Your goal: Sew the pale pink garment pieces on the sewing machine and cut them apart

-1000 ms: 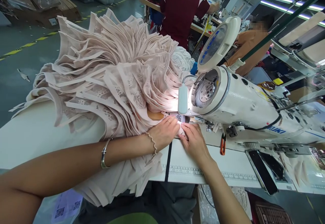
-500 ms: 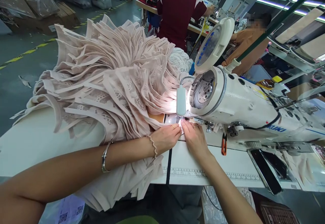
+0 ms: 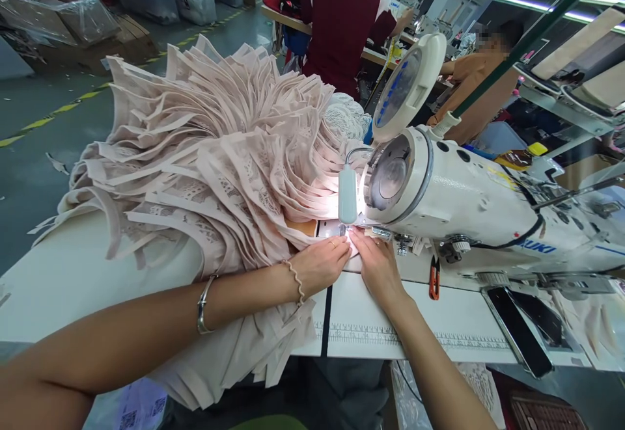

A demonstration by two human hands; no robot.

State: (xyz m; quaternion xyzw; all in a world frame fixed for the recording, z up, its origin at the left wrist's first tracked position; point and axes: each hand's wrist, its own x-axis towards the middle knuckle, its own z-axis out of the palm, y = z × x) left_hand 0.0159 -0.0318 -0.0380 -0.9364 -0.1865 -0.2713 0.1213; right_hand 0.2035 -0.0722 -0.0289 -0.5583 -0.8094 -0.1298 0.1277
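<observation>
My left hand [image 3: 323, 264] is closed at the needle area of a white sewing machine [image 3: 469, 192], its fingertips pinching the edge of a pale pink lace-trimmed garment piece [image 3: 303, 241]. Close beside it, my right hand [image 3: 379, 267] presses its fingers together on the same fabric, to the right of the needle. Fingers and a small lit lamp [image 3: 347, 196] partly hide the stitching spot. A large heap of matching pink garment pieces [image 3: 219, 124] spreads left of the machine and hangs over the table's front edge under my left forearm.
Orange-handled thread snips [image 3: 434, 278] lie right of my right hand. Farther right is a phone [image 3: 520, 332]. A ruler strip [image 3: 361, 334] runs along the table's front edge. White lace [image 3: 346, 116] sits behind the heap. Two people work beyond, one in a maroon top [image 3: 339, 23].
Both hands stay at the needle with the fabric, almost unmoved. The round disc in the machine's end, sharp with visible holes before, now looks blurred. The whole view has shifted slightly.
</observation>
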